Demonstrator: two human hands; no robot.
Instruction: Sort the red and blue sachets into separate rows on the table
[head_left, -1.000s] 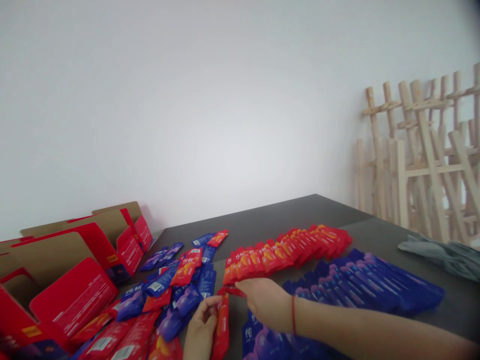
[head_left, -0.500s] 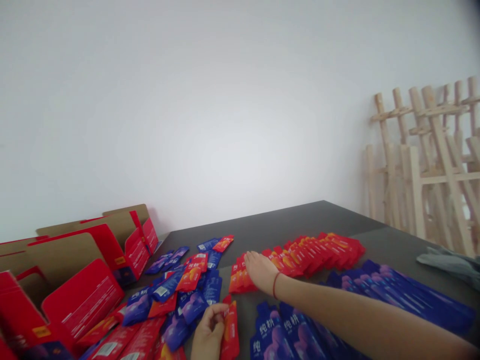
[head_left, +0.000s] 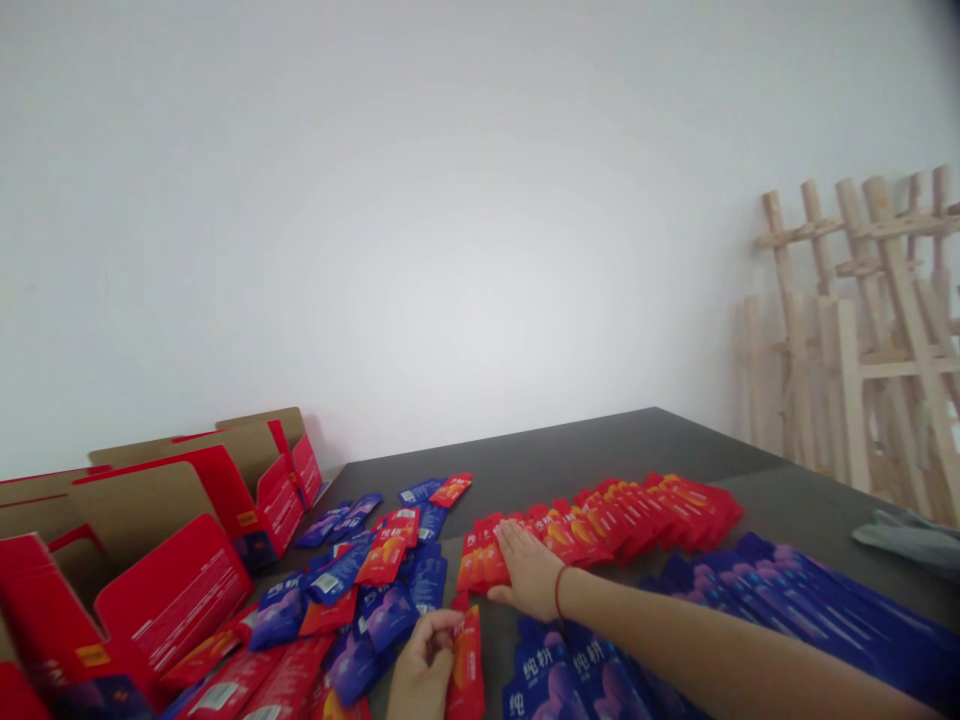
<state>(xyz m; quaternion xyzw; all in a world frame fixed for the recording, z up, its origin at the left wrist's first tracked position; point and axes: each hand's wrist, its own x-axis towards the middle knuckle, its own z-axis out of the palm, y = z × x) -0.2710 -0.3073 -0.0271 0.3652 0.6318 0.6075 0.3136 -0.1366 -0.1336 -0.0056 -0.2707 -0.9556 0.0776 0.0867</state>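
My left hand [head_left: 426,665], at the bottom centre, pinches a red pouch [head_left: 466,668] by its upper left edge. With fingers stretched out, my right hand [head_left: 529,570] lies flat on the near left end of a row of overlapping red pouches [head_left: 630,515]. A red band circles that wrist. Below my right forearm, blue pouches [head_left: 551,675] overlap in a row, and more blue pouches [head_left: 795,600] fan out to the right. Left of my left hand is a loose pile of mixed red and blue pouches [head_left: 386,600].
Open red cardboard boxes [head_left: 176,590] with brown insides stand along the left side. The dark table [head_left: 570,440] meets a pale wall behind. Wooden frames [head_left: 870,350] stand at the right, and a grey cloth-like item [head_left: 911,540] lies near the right table edge.
My right hand has shifted slightly right and down along the red row, its thumb now apart from its fingers. The view has moved a little. My left hand keeps hold of the red pouch.
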